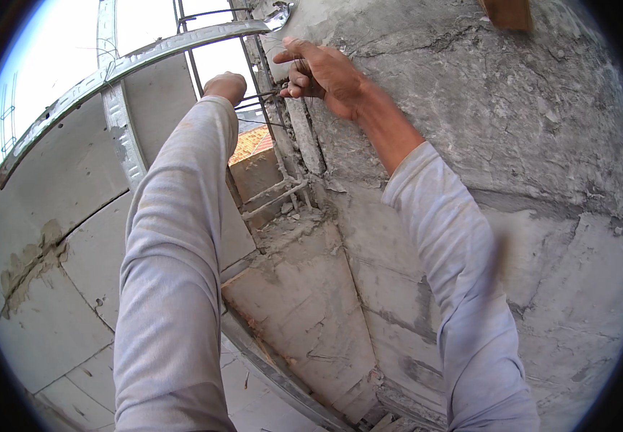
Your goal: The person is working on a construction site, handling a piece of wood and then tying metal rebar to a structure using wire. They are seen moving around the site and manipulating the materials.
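Observation:
My left hand is closed in a fist beside the upright steel bars of a rebar cage. Whatever it grips, if anything, is hidden behind the knuckles. A short rebar tie runs from near that fist toward the wall. My right hand is close to the upright rebar at the wall corner, with its index finger pointing left and the other fingers curled. Thin dark wire strands show at its fingers, seemingly pinched there. Above both hands a bent metal channel crosses to the wall.
Pale block wall stands left, with a vertical metal strip against it. Rough grey plaster covers the right wall. Below the rebar are mortar-covered rods and a ledge. A curved metal edge runs lower down. Orange roof tiles show through the gap.

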A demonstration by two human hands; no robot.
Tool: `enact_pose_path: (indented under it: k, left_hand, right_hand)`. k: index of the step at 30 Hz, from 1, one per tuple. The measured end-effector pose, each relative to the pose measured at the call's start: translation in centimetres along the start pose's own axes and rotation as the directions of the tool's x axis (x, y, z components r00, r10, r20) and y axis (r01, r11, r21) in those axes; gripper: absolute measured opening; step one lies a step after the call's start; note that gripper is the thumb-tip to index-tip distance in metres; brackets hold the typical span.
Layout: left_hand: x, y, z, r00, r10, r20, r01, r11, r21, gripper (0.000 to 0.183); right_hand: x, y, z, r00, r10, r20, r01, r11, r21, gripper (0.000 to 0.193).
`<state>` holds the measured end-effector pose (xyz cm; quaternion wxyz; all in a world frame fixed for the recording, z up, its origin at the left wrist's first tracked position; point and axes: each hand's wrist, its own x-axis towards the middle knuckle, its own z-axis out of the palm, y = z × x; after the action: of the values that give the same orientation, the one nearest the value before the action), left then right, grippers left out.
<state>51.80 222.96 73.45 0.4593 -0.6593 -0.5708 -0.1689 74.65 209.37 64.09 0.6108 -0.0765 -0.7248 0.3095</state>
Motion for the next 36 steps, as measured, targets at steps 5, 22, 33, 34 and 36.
enact_pose_path:
  k: [5,22,33,34,36]
  left_hand:
    - [-0.4,1.4,-0.9,0.998,0.006,0.055,-0.007,1.0,0.023,0.022]
    - [-0.2,1.6,-4.3,0.991,0.131,-0.016,-0.126,0.975,0.185,0.026]
    - [0.4,2.7,-4.5,0.999,0.007,0.04,-0.003,0.996,-0.089,0.028]
    - [0.6,3.0,-4.3,1.0,0.011,0.012,-0.01,0.995,-0.102,0.027]
    - [0.7,2.9,-4.0,0.999,0.011,-0.038,-0.015,0.994,-0.111,0.026]
  right_hand:
    - [-1.7,-1.7,0.0,0.968,-0.25,0.001,0.245,0.947,-0.209,0.019]
    - [-12.0,-2.5,-0.5,0.915,-0.398,-0.073,0.321,0.824,-0.467,0.02]
    - [-14.7,-0.6,1.5,0.96,0.231,-0.157,-0.243,0.968,-0.06,0.045]
    - [-15.2,0.4,0.9,0.934,0.329,-0.139,-0.339,0.939,-0.055,0.051]
    - [-15.3,2.0,0.0,0.972,0.18,-0.153,-0.225,0.9,-0.372,0.048]
